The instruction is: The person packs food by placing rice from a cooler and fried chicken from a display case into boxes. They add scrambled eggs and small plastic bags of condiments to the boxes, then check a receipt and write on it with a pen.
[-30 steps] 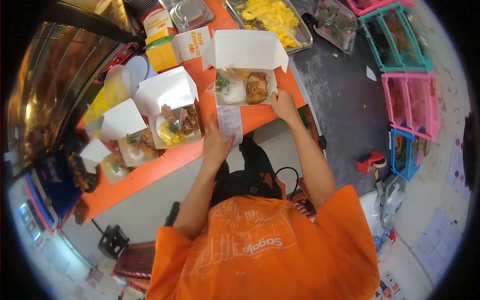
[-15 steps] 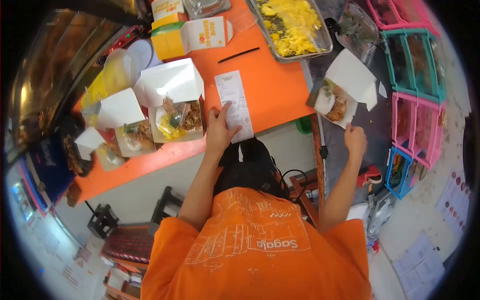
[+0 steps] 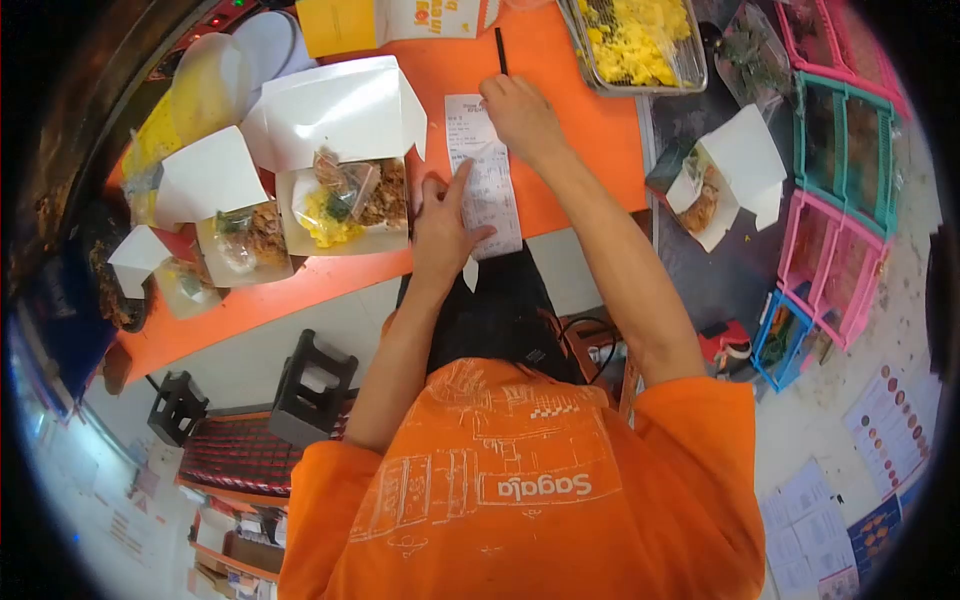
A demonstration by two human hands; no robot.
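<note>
On counter point(image 3: 570, 175), receipt point(image 3: 490, 195) beneath left hand point(image 3: 440, 235) fingertips; right hand point(image 3: 520, 115) at top.

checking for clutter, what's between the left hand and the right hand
Only the receipt lies between the left hand and the right hand, both touching it, in the head view.

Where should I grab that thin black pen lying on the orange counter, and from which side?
Pinch the thin black pen at mid-barrel, from above. It lies flat on the orange counter, pointing away, its near tip by the fingertips of the right hand, with bare counter on either side for the fingers.
</note>
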